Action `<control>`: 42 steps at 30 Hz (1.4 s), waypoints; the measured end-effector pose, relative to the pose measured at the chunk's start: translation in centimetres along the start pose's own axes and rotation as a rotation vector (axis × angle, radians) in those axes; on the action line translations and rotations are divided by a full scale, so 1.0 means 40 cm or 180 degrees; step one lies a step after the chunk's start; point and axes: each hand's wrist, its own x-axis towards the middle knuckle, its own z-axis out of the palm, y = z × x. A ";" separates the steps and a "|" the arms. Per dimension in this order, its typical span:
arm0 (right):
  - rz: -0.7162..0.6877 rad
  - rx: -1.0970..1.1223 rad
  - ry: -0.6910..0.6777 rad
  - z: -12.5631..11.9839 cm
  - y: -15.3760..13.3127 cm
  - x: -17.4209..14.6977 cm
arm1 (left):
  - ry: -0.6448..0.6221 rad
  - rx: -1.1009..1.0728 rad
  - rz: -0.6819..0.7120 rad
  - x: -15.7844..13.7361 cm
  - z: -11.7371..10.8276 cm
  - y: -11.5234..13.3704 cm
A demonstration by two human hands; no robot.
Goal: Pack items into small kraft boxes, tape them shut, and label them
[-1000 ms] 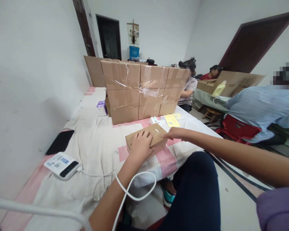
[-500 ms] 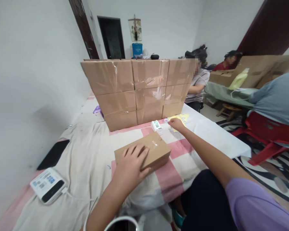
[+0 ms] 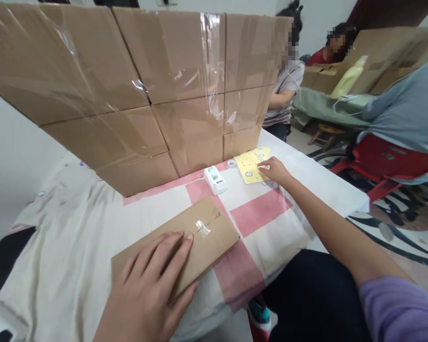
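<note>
My left hand (image 3: 148, 285) lies over the top of a closed brown cardboard box (image 3: 207, 237), fingers stretched out and thumb down by its near side. My right hand (image 3: 276, 171) is over the right part of a yellow cut-out sheet (image 3: 248, 166) with pale patches. Its thumb and forefinger are close together, the other fingers curled; whether anything thin is between them I cannot make out. A small roll of clear tape (image 3: 231, 163) lies at the sheet's left edge. Left of it, behind the box, stands a small white device with a screen (image 3: 215, 180).
A wall of taped cardboard boxes (image 3: 189, 128) rises behind these things on the checked cloth (image 3: 260, 213). A black flat object (image 3: 7, 256) and a white device (image 3: 3, 323) lie at left. Other people sit to the right, one on a red chair (image 3: 395, 161).
The view has moved closer, so the box and the cardboard wall look larger. My right hand has shifted from beside the tape roll onto the yellow sheet. My left hand stays on the box.
</note>
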 end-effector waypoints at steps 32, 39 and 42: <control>-0.2542 0.1621 -0.1770 -0.118 -0.527 -0.448 | -0.0641 -0.0966 -0.0670 -0.148 -0.077 -0.237; -0.2449 0.2226 -0.1785 -0.079 -0.536 -0.403 | -0.0522 -0.1017 -0.0626 -0.158 -0.071 -0.230; -0.2486 0.1795 -0.1804 -0.067 -0.498 -0.384 | -0.0511 -0.1017 -0.0646 -0.155 -0.071 -0.231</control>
